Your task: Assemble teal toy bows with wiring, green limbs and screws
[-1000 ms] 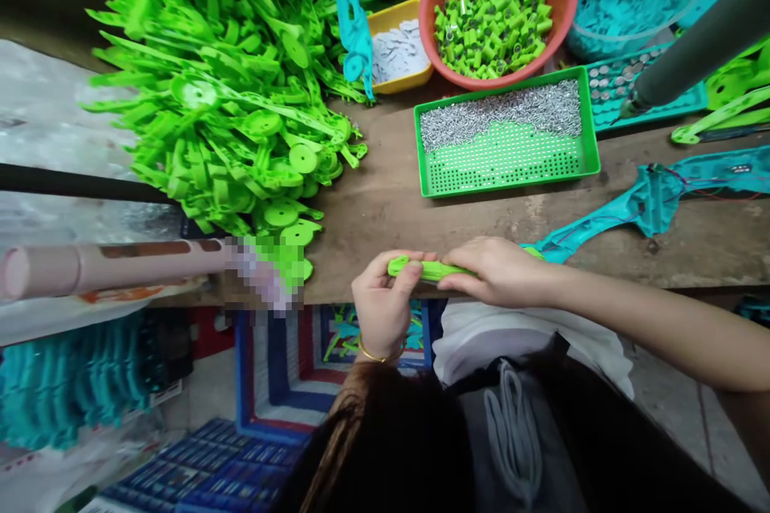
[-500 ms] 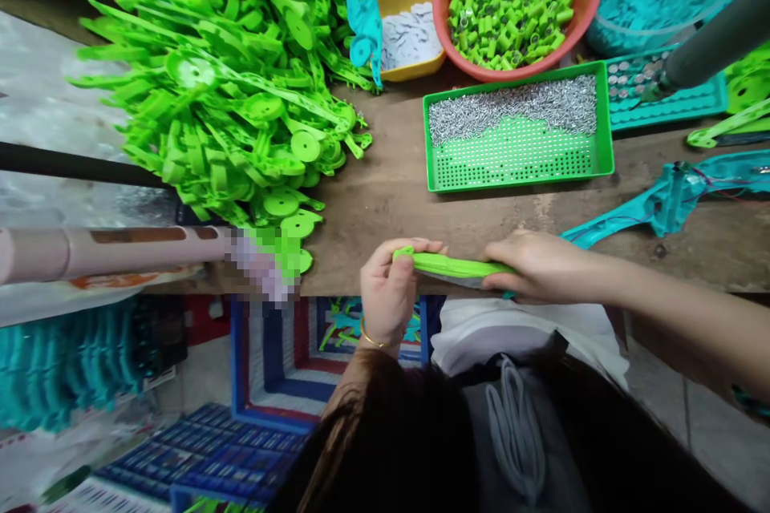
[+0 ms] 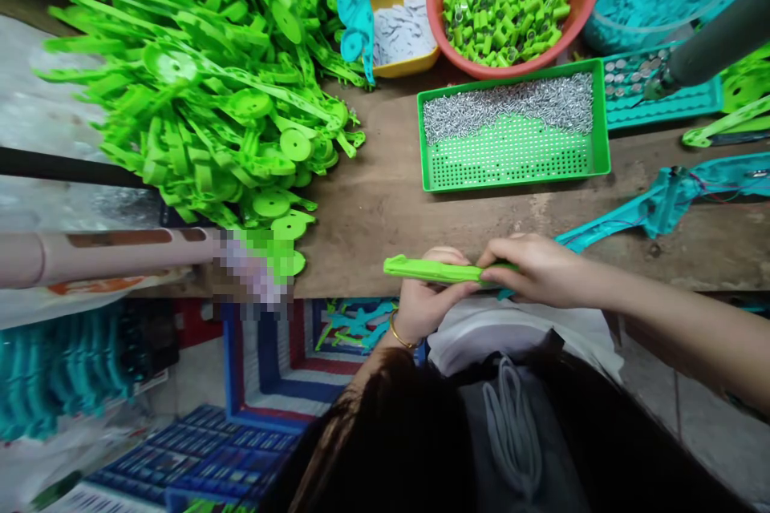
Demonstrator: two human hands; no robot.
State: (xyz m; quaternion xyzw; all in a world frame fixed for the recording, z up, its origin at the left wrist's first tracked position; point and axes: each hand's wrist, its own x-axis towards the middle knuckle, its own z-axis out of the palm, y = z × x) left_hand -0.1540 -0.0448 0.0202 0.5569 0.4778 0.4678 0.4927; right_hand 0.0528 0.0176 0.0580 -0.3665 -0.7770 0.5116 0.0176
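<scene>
A long, narrow lime-green plastic part is held level over the front edge of the wooden bench, between both my hands. My left hand is closed around its middle, thumb along the near side and fingers behind. The part's left end sticks out free past these fingers. Gripping the right end is my right hand, with thumb and fingers pinched on it, close to my left thumb. A small teal bit shows beneath my right fingers; whether it belongs to the part I cannot tell.
Beyond my hands stands a green perforated tray of small metal screws or pins. A red bowl holds green pieces with metal ends; a yellow tray holds pale pieces. Green parts are heaped left. A teal part with wires lies right.
My left hand has slid along the green part from its left end to the middle, nearer my right hand. The left end now sticks out free. My right hand keeps its grip.
</scene>
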